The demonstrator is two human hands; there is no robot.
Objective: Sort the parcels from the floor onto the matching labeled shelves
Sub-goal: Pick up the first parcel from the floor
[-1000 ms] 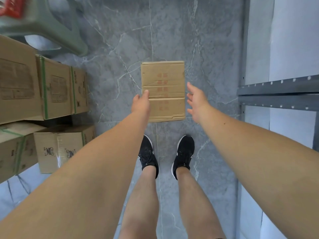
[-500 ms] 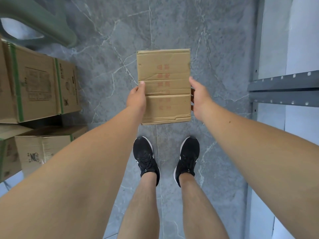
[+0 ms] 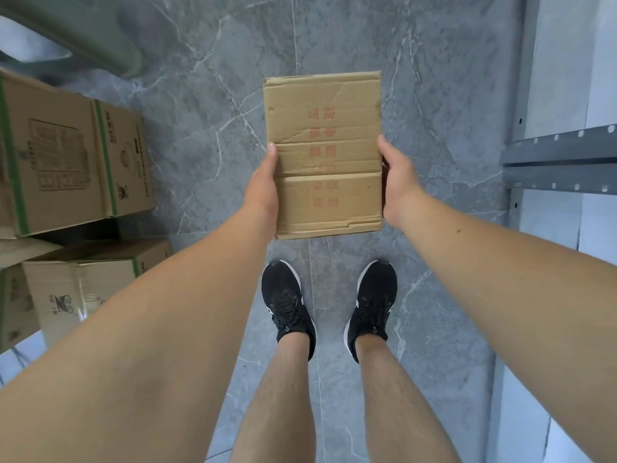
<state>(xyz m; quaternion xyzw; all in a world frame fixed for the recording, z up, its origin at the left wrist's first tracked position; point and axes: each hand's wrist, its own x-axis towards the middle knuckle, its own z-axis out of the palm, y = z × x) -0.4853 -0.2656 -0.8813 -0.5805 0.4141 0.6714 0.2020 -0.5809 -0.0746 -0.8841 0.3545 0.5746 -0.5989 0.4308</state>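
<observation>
A flat brown cardboard parcel (image 3: 323,155) with faded red print is held level above the grey marble floor, in front of my feet. My left hand (image 3: 262,188) grips its left edge, thumb on top. My right hand (image 3: 397,182) clamps the right edge, fingers hidden under the box. A grey metal shelf rail (image 3: 561,160) of the rack juts in at the right, a little apart from the parcel.
Stacked cardboard boxes with green tape (image 3: 70,162) stand at the left, with more boxes (image 3: 83,289) below them. A green plastic stool leg (image 3: 110,48) is at the top left. My black shoes (image 3: 287,302) stand on the floor (image 3: 200,111) below the parcel.
A second ago both hands were only reaching the parcel on the floor. They closed on its sides and lifted it; it now sits higher and nearer to the camera.
</observation>
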